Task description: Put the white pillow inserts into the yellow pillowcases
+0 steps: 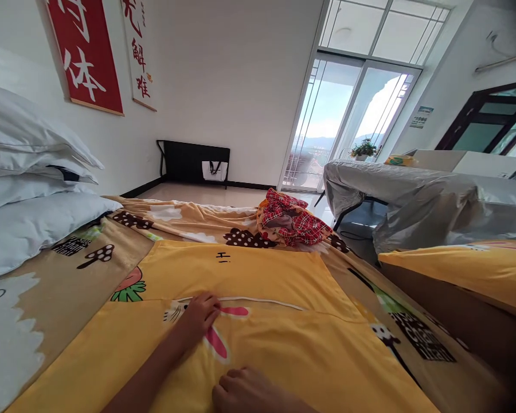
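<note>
A yellow cartoon-print cover (258, 275) lies spread on the bed, with a white zipper line across its middle. My left hand (200, 315) rests on the cover at the left end of that line, fingers curled and pinching the fabric edge. My right hand (245, 393) sits lower at the frame's bottom edge, knuckles up and fingers bent down onto the yellow cloth; what they grip is hidden.
White pillows (30, 172) are stacked at the left. A red checked bundle of cloth (294, 221) lies at the bed's far end. To the right stand a second bed (468, 275) and a table under grey sheeting (413, 195). Glass doors are behind.
</note>
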Demonstrator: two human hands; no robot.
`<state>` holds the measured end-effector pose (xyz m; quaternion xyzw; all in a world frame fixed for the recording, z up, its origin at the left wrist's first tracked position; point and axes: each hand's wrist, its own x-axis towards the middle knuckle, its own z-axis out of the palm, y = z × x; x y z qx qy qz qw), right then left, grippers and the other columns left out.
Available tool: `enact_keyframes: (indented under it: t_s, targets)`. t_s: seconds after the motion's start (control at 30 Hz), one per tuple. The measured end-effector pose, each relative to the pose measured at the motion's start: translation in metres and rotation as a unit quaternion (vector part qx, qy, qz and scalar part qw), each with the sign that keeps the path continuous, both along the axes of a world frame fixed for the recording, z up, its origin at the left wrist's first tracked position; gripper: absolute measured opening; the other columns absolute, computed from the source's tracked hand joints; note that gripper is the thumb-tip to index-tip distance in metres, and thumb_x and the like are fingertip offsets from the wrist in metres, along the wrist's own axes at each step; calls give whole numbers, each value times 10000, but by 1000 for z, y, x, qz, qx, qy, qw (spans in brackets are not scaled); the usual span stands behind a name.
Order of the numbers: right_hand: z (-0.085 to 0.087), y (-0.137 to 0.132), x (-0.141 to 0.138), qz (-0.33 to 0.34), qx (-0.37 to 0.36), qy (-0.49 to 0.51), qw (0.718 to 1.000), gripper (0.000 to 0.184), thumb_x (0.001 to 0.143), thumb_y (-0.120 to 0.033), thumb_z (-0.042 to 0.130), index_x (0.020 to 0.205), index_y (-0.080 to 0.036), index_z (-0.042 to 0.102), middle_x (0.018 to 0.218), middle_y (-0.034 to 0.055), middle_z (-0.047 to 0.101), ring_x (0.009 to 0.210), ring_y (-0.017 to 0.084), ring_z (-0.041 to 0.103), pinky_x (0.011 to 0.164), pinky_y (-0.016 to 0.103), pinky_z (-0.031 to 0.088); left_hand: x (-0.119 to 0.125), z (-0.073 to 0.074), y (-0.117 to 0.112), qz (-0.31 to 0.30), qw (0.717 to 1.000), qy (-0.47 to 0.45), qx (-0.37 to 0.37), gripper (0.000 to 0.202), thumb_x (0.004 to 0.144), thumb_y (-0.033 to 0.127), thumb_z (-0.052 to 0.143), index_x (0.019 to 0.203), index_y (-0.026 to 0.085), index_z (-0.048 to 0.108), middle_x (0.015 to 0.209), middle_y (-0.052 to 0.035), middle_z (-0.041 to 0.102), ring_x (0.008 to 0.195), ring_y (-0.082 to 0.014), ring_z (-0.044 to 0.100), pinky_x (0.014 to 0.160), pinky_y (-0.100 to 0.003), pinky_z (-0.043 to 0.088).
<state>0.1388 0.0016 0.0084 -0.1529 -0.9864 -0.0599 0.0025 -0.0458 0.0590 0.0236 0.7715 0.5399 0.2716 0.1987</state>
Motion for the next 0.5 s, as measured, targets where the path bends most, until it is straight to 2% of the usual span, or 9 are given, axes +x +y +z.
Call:
enact_keyframes:
  t_s: [0.1,0.23,0.4,0.5]
  targets:
    - [8,-4,0,19,-12,-14,1000,242,876,-397,604,773,-181,566,662,-12,667,535,136,613,381,277,203,1,3,-1,1,1000,0,0,207,883,245,424,910,184,620,1008,-66,629,979,-213,553,900,-375,377]
    - [16,-6,4,40,-46,-6,998,256,925,-410,530,796,-190,553,695,-19,672,552,116,611,394,254,225,2,6,-1,-3,1000,10,1,195,893,257,434,918,182,612,1001,-61,628,963,-209,555,888,-379,379]
    - [5,-4,13,101,-135,-1,986,116,921,-323,552,926,-208,534,755,-52,670,585,94,601,434,216,290,3,4,-3,-9,999,45,15,226,922,292,404,981,192,598,1059,-71,608,1009,-221,537,913,-395,376]
    - [0,-3,14,109,-167,-29,980,83,903,-264,571,965,-224,533,741,-61,667,571,104,595,430,225,280,3,3,-3,-14,998,65,21,232,925,292,396,1005,196,592,1083,-76,601,1023,-223,531,919,-397,378]
